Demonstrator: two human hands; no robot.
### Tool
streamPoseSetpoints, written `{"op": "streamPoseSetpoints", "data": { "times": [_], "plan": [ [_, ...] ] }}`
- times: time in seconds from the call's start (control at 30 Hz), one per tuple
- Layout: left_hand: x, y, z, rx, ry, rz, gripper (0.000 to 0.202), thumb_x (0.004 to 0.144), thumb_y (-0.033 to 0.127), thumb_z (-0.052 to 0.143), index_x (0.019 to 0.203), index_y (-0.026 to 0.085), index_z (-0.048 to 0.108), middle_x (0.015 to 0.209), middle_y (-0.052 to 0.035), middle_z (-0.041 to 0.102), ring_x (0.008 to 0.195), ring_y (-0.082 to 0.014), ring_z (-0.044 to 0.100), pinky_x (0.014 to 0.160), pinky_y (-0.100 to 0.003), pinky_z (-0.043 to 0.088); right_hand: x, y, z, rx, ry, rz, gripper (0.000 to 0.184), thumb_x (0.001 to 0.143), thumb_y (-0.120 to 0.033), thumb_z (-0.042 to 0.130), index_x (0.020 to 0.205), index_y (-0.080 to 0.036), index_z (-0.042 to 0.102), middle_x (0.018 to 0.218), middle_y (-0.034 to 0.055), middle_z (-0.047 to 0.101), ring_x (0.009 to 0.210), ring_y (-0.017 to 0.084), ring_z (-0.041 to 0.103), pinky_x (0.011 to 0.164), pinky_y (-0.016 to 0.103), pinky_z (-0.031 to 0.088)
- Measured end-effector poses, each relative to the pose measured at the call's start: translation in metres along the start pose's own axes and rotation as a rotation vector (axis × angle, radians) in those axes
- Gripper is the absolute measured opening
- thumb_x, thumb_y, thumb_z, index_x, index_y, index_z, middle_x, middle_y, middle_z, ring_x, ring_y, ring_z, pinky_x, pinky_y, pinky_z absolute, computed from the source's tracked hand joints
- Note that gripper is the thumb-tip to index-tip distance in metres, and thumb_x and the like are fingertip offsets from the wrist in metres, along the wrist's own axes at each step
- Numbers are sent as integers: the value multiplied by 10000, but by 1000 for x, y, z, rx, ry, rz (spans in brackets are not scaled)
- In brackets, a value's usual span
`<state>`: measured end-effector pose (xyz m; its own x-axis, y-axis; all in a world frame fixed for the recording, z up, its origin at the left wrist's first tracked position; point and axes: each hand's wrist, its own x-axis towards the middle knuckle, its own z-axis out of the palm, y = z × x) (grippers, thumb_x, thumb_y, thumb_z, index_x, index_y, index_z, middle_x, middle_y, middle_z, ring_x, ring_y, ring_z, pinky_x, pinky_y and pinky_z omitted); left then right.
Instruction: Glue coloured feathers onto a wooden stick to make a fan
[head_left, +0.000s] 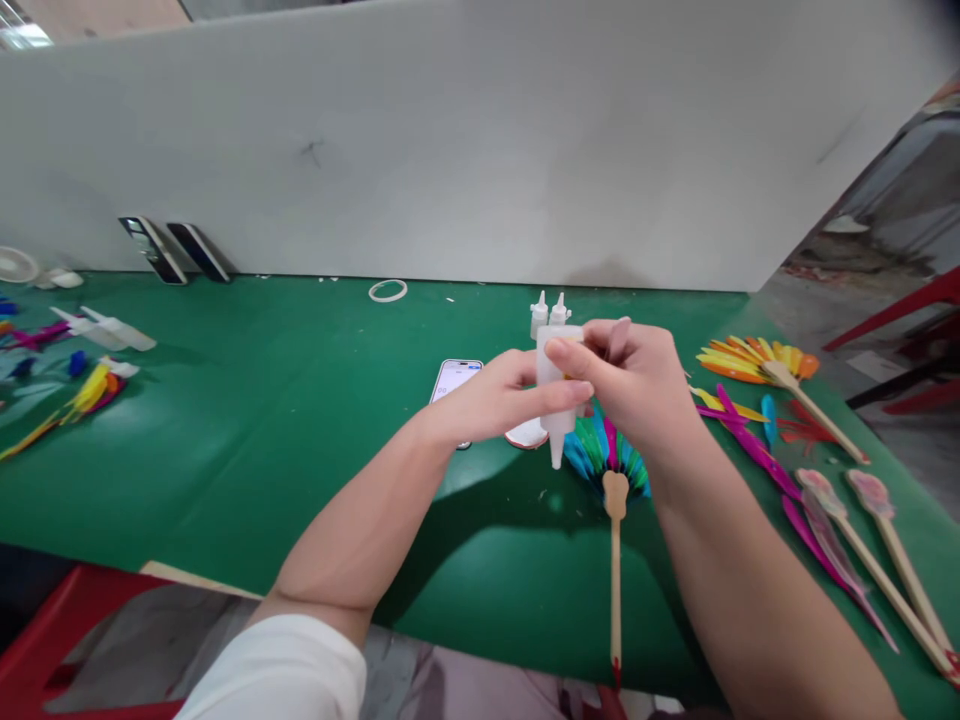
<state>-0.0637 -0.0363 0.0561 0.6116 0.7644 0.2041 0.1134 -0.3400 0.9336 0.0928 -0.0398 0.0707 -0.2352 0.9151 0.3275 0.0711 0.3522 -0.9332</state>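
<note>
A white squeeze bottle with a tapered nozzle is held upside down, its tip pointing at the table. My left hand grips it from the left, fingers closed around it. My right hand is closed on its right side, with the thumb across the bottle. A small pale piece shows at my right fingers; I cannot tell what it is. Below and right of the nozzle lies a feather fan in blue, green and magenta on a wooden handle, partly hidden by my right hand.
Two capped white bottles stand behind my hands. A phone lies beside my left wrist. An orange-yellow feather fan, loose magenta feathers and wooden handles are at right. Two phones lean on the white partition.
</note>
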Motion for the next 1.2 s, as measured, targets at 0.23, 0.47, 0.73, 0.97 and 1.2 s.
{"op": "streamPoseSetpoints", "data": {
  "times": [0.23, 0.47, 0.73, 0.97, 1.2],
  "plan": [
    [-5, 4, 1, 7, -24, -20, 328, 847, 449, 494, 722, 161, 588, 748, -52, 607, 754, -191, 605, 633, -279, 480, -1, -1, 0, -1, -43, -17, 454, 707, -509, 681, 518, -152, 474, 477, -51, 404, 420, 39, 398, 381, 197, 272],
    [-6, 5, 1, -52, -40, -22, 269, 847, 404, 503, 759, 159, 570, 723, -47, 593, 738, -187, 596, 614, -278, 476, -3, -2, 0, 24, -49, 2, 445, 687, -493, 705, 518, -157, 467, 457, -62, 387, 399, 39, 403, 365, 189, 269],
    [-6, 1, -2, -100, -37, -29, 232, 843, 376, 528, 763, 166, 584, 741, -41, 604, 746, -170, 590, 660, -283, 485, -3, 2, 1, 92, -80, 56, 428, 675, -508, 712, 550, -168, 483, 467, -46, 446, 401, 79, 477, 364, 209, 347],
    [-2, -2, 2, -194, -19, -50, 240, 814, 371, 555, 742, 150, 614, 744, -52, 634, 729, -174, 614, 646, -290, 499, -4, 2, 2, 67, -61, 68, 481, 682, -535, 694, 519, -182, 411, 471, -44, 435, 392, 88, 481, 357, 222, 342],
    [4, -13, 7, -292, 233, -176, 322, 762, 430, 581, 672, 129, 657, 628, -61, 653, 608, -169, 619, 592, -274, 493, 4, 6, 0, -262, 107, -61, 509, 812, -575, 516, 505, -174, 450, 474, -41, 366, 452, 64, 378, 449, 227, 285]
  ]
}}
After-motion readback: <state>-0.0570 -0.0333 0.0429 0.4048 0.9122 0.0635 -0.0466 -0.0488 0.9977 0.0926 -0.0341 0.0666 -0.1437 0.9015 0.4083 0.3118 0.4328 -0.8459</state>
